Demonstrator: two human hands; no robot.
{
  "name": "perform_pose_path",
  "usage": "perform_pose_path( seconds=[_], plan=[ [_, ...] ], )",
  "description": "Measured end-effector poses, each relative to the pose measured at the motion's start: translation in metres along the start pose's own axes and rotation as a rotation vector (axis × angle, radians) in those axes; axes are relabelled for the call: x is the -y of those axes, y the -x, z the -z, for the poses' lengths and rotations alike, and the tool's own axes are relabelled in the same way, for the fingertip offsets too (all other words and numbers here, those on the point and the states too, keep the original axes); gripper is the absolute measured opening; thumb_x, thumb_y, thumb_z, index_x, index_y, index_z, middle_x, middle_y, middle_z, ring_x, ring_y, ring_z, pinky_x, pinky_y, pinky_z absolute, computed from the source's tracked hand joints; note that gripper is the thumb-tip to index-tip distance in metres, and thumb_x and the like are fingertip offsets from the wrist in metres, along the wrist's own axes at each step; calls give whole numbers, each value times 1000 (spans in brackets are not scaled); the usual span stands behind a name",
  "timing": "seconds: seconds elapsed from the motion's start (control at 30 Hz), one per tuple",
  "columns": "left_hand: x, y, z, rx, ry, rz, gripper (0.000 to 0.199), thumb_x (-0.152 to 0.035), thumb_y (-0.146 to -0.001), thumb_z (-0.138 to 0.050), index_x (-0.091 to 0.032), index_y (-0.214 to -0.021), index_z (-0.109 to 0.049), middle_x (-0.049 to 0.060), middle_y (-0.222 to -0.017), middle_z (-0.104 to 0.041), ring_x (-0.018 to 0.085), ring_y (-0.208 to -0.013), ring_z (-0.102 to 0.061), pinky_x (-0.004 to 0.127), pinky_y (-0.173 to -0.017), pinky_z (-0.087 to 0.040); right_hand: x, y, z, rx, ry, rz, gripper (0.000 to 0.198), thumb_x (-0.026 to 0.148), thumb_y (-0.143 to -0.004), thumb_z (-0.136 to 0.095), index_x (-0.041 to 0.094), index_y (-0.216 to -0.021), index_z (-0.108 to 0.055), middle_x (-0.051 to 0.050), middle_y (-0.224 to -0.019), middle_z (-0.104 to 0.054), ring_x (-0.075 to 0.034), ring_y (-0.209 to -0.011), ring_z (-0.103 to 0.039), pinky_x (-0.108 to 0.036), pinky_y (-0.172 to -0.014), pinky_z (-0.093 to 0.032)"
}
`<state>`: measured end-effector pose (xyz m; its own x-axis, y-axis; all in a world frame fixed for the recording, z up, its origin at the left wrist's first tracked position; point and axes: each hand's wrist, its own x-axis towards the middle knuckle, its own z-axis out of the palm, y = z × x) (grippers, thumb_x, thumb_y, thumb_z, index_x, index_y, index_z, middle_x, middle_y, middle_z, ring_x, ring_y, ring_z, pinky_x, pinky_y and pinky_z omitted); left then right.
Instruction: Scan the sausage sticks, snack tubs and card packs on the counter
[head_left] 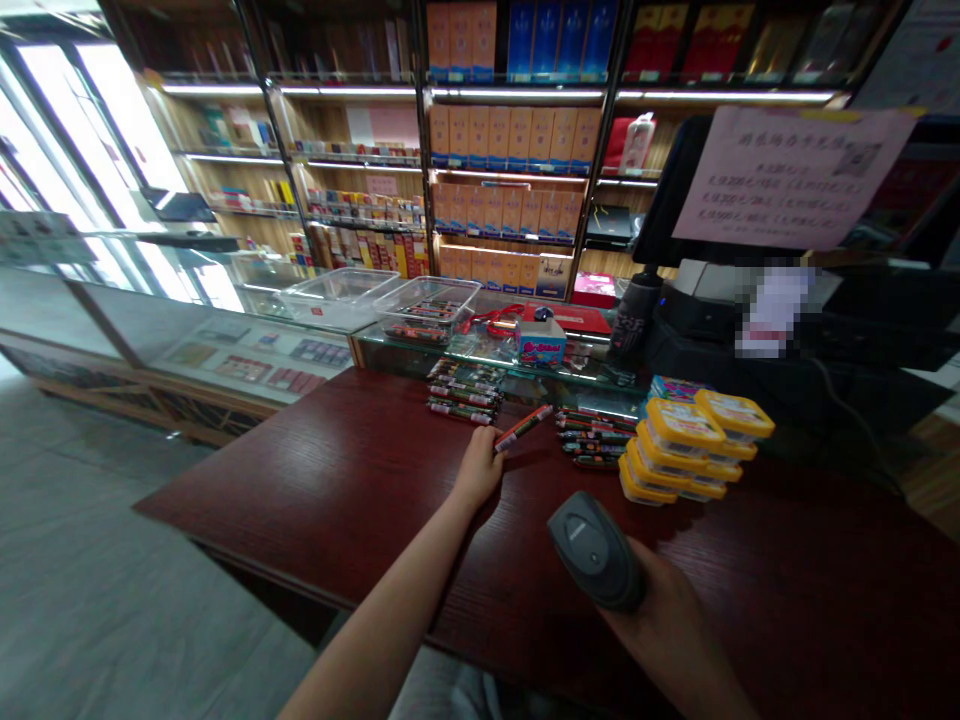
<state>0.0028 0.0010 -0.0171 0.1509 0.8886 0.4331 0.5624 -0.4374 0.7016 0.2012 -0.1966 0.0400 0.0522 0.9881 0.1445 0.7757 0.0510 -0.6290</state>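
My left hand (480, 467) is closed on one end of a slim red and dark pen-like stick (525, 426), which points up and to the right over the brown desk (337, 480). In my right hand (671, 610) is a dark grey handheld barcode scanner (596, 550), its head tilted toward the upper left. Beyond my left hand lies a pile of similar sticks (463, 390). A second pile of sticks (596, 436) is to the right, beside stacked yellow-lidded plastic boxes (686, 445).
A glass counter (480, 345) borders the desk's far side. On it stand clear plastic bins (341, 295), one holding more sticks, and a small colourful box (541, 342). A monitor with a pink paper sign (787, 180) stands at right. Stocked shelves (517, 172) line the back.
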Motion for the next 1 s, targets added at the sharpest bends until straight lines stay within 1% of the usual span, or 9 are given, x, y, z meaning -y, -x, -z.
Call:
perform_pose_path(
  seconds=[0.13,0.23,0.37,0.57,0.7,0.87,1.0],
  plan=[
    [0,0,2,7,14,-33,16,-8,-75,-53,-19,-87,-54,3,-93,-54,18,-93,-52,33,-86,-43,-20,-7,-4,-57,321,33,26,21,-73,-52,24,-97,-61,-4,-89,-70,-22,-79,-65,-30,-68,-42],
    [-2,-1,3,38,7,-71,18,-9,-75,-54,-19,-90,-55,4,-94,-55,18,-94,-52,33,-87,-43,-38,-12,-11,-114,461,70,28,15,-72,-51,21,-98,-61,-6,-95,-69,-22,-83,-63,-31,-72,-41],
    [-4,-2,5,80,6,-136,16,-12,-79,-52,-19,-94,-56,4,-95,-55,18,-92,-52,32,-86,-43,-52,-15,-20,-131,469,78,30,15,-75,-52,20,-103,-60,-6,-94,-69,-21,-87,-62,-31,-76,-41],
    [-8,-4,0,159,-49,-205,18,-18,-84,-50,-20,-99,-60,5,-94,-54,18,-91,-53,33,-87,-44,-55,-16,-22,-138,428,46,29,17,-78,-52,20,-105,-61,-4,-95,-68,-21,-87,-63,-32,-76,-40],
    [-27,-12,-19,196,-106,-197,21,-16,-82,-53,-19,-100,-63,5,-92,-51,18,-90,-52,33,-86,-45,-54,-17,-19,-133,418,34,32,15,-73,-54,22,-103,-61,-3,-94,-69,-20,-86,-62,-30,-76,-39],
    [-63,-33,-58,199,-138,-215,20,-16,-81,-56,-20,-98,-65,6,-93,-51,20,-92,-50,34,-87,-44,-56,-18,-19,-136,441,33,31,15,-74,-53,23,-103,-61,-3,-93,-68,-20,-84,-63,-30,-73,-39],
    [-78,-46,-85,187,-179,-259,25,-19,-78,-62,-25,-101,-67,6,-97,-51,22,-97,-47,37,-90,-41,-60,-17,-19,-139,440,38,32,15,-74,-53,22,-104,-61,-2,-92,-68,-20,-85,-63,-30,-73,-39]
  ],
)
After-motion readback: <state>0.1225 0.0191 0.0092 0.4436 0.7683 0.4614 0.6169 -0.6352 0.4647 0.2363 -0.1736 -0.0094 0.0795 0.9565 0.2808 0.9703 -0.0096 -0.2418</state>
